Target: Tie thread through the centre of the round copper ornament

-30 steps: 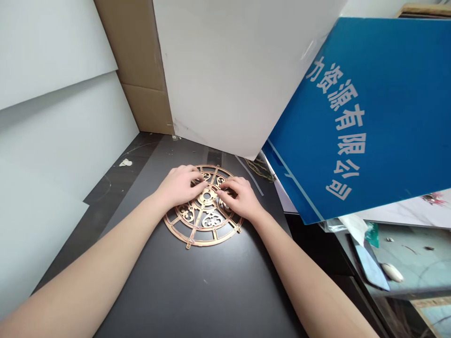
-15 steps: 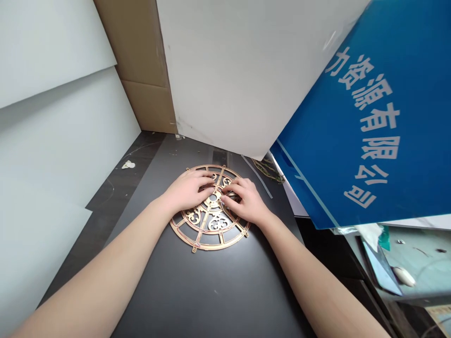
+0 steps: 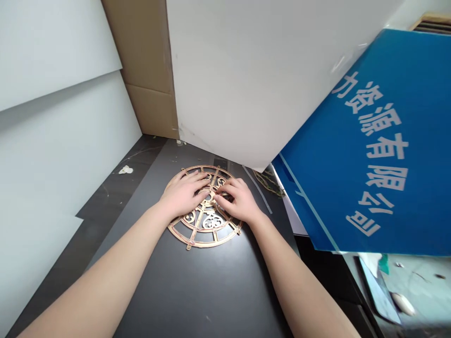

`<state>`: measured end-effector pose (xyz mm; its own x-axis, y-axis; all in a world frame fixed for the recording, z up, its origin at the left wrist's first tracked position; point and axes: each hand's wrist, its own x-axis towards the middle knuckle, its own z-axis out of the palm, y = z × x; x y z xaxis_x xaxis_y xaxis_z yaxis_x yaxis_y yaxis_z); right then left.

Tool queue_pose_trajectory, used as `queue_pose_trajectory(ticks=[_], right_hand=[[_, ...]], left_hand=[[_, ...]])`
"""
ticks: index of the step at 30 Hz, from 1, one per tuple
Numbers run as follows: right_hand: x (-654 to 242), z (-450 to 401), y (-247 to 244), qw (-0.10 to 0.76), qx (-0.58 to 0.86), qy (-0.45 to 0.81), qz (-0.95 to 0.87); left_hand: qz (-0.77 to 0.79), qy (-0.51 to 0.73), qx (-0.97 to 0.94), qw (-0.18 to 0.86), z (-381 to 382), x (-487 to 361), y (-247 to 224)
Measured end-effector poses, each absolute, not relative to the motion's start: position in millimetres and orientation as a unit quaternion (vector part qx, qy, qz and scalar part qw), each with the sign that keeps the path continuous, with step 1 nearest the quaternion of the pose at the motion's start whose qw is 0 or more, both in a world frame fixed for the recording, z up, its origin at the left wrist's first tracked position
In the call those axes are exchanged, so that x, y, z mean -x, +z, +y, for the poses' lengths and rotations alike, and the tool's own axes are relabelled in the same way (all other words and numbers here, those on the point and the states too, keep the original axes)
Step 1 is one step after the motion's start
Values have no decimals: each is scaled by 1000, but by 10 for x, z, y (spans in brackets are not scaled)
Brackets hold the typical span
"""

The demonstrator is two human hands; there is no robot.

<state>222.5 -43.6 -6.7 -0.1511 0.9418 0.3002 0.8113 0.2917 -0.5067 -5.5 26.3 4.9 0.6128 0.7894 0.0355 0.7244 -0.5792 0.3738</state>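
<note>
A white panel (image 3: 260, 80) is stood behind a dark tabletop (image 3: 211, 291); to its right a blue lettered board (image 3: 419, 117) is propped at a slant. On the tabletop an openwork brass-coloured disc (image 3: 199, 221) is laid flat. Its left part is covered by the left hand (image 3: 185, 193), palm down, fingers loosely parted and rested on it. The right hand (image 3: 240, 199) is half curled at the hub; whether anything is pinched cannot be told. Between the rings, scrollwork (image 3: 212, 222) is enclosed.
</note>
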Motion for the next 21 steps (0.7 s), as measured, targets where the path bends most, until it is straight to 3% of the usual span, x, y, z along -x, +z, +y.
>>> queue_pose_trajectory(ticks=[21], right_hand=[[-2233, -351, -159, 339, 609, 103, -710]], left_hand=[[418, 112, -891, 135, 386, -26, 28]])
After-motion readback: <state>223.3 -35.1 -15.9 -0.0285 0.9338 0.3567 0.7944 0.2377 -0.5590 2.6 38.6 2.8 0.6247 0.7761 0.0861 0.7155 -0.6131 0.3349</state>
